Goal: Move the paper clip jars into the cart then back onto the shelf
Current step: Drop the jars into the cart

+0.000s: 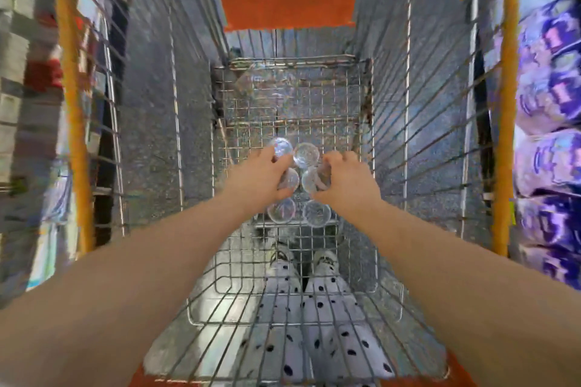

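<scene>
Counted: six clear round-lidded jars (306, 154) in all, standing two by three on the wire floor of one cart (70, 110). Curled with the left grip (262, 181) round the left middle jar (290, 181), thumb at its far edge; closed likewise with the right grip (342, 181) round the right middle jar (309, 182), fingers bent over its lid. Just beyond the two grips, side by side and touching: two jars. Just behind the grips, toward the wrists: two more, slightly apart. Between the grips, close together: the two held ones, both partly hidden under fingers and palms; cannot tell whether lifted or resting on the wire. Impossible to make out any contents through the lids. Farther ahead of the grips, a faint glassy smear (267, 82), too blurred to name. Outward of the right grip, stacked purple packs (550, 104), cut off by the edge; outward of the left grip, blurred shelf goods (19, 72). Below the forearms, through the wire: two spotted trouser legs (283, 280) and two shoes (279, 256).
</scene>
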The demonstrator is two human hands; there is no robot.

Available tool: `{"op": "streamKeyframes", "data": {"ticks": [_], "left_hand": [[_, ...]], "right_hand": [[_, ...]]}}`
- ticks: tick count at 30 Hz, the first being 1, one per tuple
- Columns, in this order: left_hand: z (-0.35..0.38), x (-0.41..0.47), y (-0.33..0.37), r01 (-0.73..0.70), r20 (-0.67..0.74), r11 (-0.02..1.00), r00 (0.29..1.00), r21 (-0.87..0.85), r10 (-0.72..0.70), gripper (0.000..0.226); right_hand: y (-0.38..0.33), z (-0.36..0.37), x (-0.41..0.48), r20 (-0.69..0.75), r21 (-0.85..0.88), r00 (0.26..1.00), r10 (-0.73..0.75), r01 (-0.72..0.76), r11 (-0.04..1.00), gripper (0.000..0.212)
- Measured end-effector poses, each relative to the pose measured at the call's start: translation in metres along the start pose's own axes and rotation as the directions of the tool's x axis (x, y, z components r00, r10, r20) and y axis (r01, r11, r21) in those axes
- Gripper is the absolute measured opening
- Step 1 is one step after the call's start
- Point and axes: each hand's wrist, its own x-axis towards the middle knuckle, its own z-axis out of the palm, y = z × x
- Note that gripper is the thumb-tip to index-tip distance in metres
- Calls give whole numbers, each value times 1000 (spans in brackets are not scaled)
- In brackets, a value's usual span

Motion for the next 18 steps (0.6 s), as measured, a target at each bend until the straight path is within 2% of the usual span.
{"op": "streamKeyframes", "data": {"ticks": [4, 6, 9, 14, 18], "left_hand": [[44, -1, -11, 76, 5, 997, 997, -21, -76, 57], [62, -2, -18, 116, 7, 993, 993, -35, -115, 57], [82, -7, -26, 249, 61, 965, 968, -82, -245, 54], [107, -7, -27, 300, 91, 950, 952, -81, -293, 64], [117, 4, -22, 303, 62, 941, 953, -150, -297, 54]], "right_hand": [[16, 39, 2, 19, -22, 983, 181, -181, 983, 70], [24, 53, 3, -5, -35, 972, 236, -236, 971, 66], [32, 64, 5, -36, 39, 949, 312, -311, 950, 55], [38, 77, 14, -74, 98, 938, 338, -330, 939, 49], [42, 82, 21, -35, 167, 941, 336, -326, 930, 55]]}}
